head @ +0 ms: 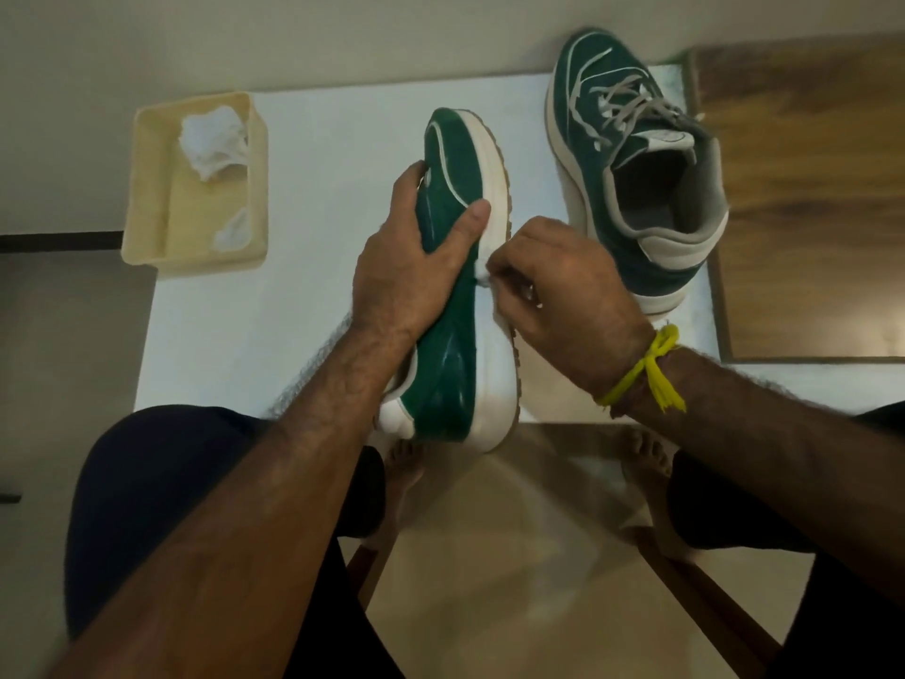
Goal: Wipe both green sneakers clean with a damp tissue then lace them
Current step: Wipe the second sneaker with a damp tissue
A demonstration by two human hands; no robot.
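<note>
Holding sneaker (453, 267) sideways, left hand (406, 267), right hand (558, 296) pinching tissue (482, 279) against sole

A room in a home; a small white table (303, 154) stands against a plain wall; pale tiled floor (489, 556) and bare feet (646, 463) beneath it.

Left grip (411, 257) clasps; right grip (553, 286) pinches, fingers curled.
</note>
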